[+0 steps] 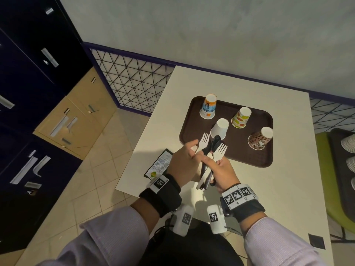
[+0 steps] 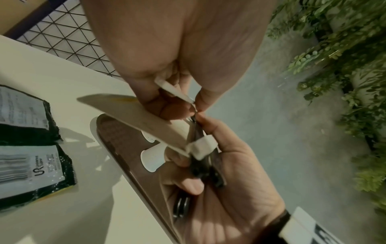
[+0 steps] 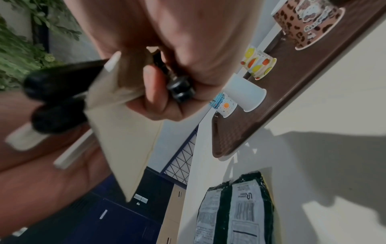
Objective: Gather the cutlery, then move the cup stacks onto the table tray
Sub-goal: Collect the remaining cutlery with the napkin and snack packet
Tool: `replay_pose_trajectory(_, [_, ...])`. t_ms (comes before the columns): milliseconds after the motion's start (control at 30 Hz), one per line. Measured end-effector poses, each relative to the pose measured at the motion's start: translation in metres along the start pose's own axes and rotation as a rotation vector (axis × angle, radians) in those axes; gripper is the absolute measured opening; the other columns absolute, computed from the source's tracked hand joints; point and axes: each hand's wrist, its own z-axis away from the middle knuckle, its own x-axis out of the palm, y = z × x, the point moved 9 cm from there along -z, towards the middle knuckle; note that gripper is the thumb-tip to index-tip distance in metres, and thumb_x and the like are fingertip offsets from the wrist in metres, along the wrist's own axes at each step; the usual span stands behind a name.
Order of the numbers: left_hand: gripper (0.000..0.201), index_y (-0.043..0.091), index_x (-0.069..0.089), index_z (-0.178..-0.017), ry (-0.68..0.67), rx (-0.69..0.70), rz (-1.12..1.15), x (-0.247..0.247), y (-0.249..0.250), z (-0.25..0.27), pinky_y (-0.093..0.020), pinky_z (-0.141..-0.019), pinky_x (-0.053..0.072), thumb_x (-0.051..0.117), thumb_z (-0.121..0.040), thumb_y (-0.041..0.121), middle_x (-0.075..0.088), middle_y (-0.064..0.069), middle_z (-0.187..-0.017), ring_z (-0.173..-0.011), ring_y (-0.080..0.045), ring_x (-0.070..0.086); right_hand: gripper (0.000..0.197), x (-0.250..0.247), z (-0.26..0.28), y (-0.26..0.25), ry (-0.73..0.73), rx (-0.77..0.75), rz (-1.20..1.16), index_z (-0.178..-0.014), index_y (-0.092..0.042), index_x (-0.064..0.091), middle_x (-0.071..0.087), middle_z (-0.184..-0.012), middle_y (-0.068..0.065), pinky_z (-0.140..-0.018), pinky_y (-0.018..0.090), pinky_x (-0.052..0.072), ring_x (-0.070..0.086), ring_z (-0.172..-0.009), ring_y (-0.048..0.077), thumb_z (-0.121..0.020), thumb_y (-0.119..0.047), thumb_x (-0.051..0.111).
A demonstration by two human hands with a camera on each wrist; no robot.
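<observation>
Above the near edge of the brown tray [image 1: 226, 156], both hands hold plastic cutlery. My right hand [image 1: 208, 161] grips a bundle of black spoons [image 1: 216, 142] and a white fork [image 1: 220, 150]; their handles stick out below its palm. My left hand [image 1: 196, 151] pinches a second white fork [image 1: 204, 140] against that bundle. A beige paper piece [image 2: 135, 113] lies among the handles between the hands. Several cups stand upside down on the tray: striped blue-orange [image 1: 208, 106], fruit-patterned [image 1: 241, 117], plain white [image 1: 220, 128] and leopard-print [image 1: 260, 138].
Black-and-white packets [image 1: 159, 166] lie on the white table [image 1: 278, 189] left of the hands. A green seat with stacked white dishes [image 1: 347, 144] stands to the right. Dark lockers and a wire-mesh panel [image 1: 132, 81] are on the left.
</observation>
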Motion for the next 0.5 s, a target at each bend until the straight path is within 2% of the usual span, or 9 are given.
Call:
replay_pose_trajectory(33, [0.047,0.027,0.052,-0.142,0.007,-0.012,0.028,-0.001,-0.003,0.000,-0.039,-0.096,0.053,0.060,-0.096,0.032,0.072,0.000,-0.085,-0.085,-0.016,0.070,0.035,0.001,0.002,0.000,0.004,-0.001,-0.027,-0.112,-0.014,0.074,0.070,-0.108,0.033,-0.082,0.076,0.048,0.064,-0.099,0.059,-0.087,-0.038,0.076])
replay_pose_trajectory(67, [0.045,0.030,0.052,-0.139,0.013,-0.011,0.042,-0.002,-0.004,-0.001,-0.040,-0.093,0.055,0.062,-0.095,0.034,0.070,0.002,-0.079,-0.077,-0.015,0.072,0.035,-0.001,0.003,0.000,0.022,0.000,-0.054,-0.108,-0.015,0.075,0.069,-0.104,0.035,-0.076,0.073,0.049,0.064,-0.091,0.060,-0.085,-0.041,0.077])
replay_pose_trajectory(133, [0.028,0.033,0.060,-0.123,0.011,0.017,0.017,-0.002,-0.003,0.000,-0.040,-0.085,0.058,0.063,-0.095,0.034,0.068,0.008,-0.076,-0.063,-0.011,0.071,0.032,-0.003,0.004,0.000,0.053,0.014,-0.092,-0.098,-0.018,0.078,0.071,-0.088,0.030,-0.068,0.057,0.047,0.063,-0.077,0.045,-0.081,-0.045,0.078])
replay_pose_trajectory(200, [0.017,0.033,0.069,-0.110,0.021,0.048,-0.009,-0.002,-0.001,0.001,-0.039,-0.083,0.060,0.062,-0.095,0.032,0.070,0.012,-0.086,-0.065,-0.011,0.071,0.029,-0.003,0.004,0.005,0.040,0.036,-0.109,-0.094,-0.014,0.077,0.071,-0.077,0.023,-0.060,0.043,0.051,0.066,-0.065,0.035,-0.086,-0.042,0.078])
replay_pose_trajectory(267, [0.020,0.032,0.076,-0.105,0.047,0.082,-0.053,-0.002,0.000,0.001,-0.035,-0.089,0.057,0.059,-0.094,0.028,0.071,0.010,-0.100,-0.079,-0.014,0.071,0.033,-0.003,0.003,0.008,0.033,0.045,-0.139,-0.097,-0.007,0.076,0.069,-0.070,0.019,-0.045,0.027,0.044,0.063,-0.050,0.027,-0.090,-0.039,0.074])
replay_pose_trajectory(333, [0.029,0.030,0.079,-0.105,0.053,0.121,-0.115,-0.001,0.002,0.001,-0.029,-0.095,0.051,0.055,-0.094,0.021,0.073,0.005,-0.107,-0.093,-0.015,0.067,0.036,-0.003,0.002,0.010,0.034,0.058,-0.161,-0.100,0.000,0.072,0.066,-0.066,0.016,-0.039,0.023,0.038,0.060,-0.045,0.023,-0.095,-0.036,0.069])
replay_pose_trajectory(367, [0.032,0.030,0.080,-0.106,0.036,0.140,-0.143,0.001,0.003,0.000,-0.027,-0.093,0.049,0.053,-0.093,0.018,0.073,0.003,-0.107,-0.096,-0.014,0.065,0.033,-0.003,0.002,0.011,0.042,0.061,-0.165,-0.097,0.001,0.071,0.064,-0.061,0.012,-0.037,0.021,0.037,0.058,-0.042,0.022,-0.098,-0.032,0.066])
replay_pose_trajectory(433, [0.034,0.031,0.079,-0.105,0.000,0.181,-0.210,0.005,0.005,-0.001,-0.023,-0.082,0.045,0.052,-0.091,0.017,0.071,0.004,-0.095,-0.088,-0.011,0.060,0.032,-0.005,0.001,0.010,0.043,0.053,-0.153,-0.086,-0.004,0.074,0.064,-0.056,0.012,-0.035,0.019,0.036,0.055,-0.039,0.020,-0.102,-0.028,0.061])
replay_pose_trajectory(500, [0.032,0.033,0.079,-0.106,-0.011,0.218,-0.262,0.006,0.006,-0.002,-0.018,-0.075,0.040,0.054,-0.092,0.017,0.062,0.009,-0.083,-0.078,-0.008,0.055,0.034,-0.003,-0.001,0.009,-0.004,0.024,-0.146,-0.096,-0.005,0.078,0.071,-0.077,0.028,-0.036,0.020,0.037,0.057,-0.045,0.026,-0.103,-0.031,0.058])
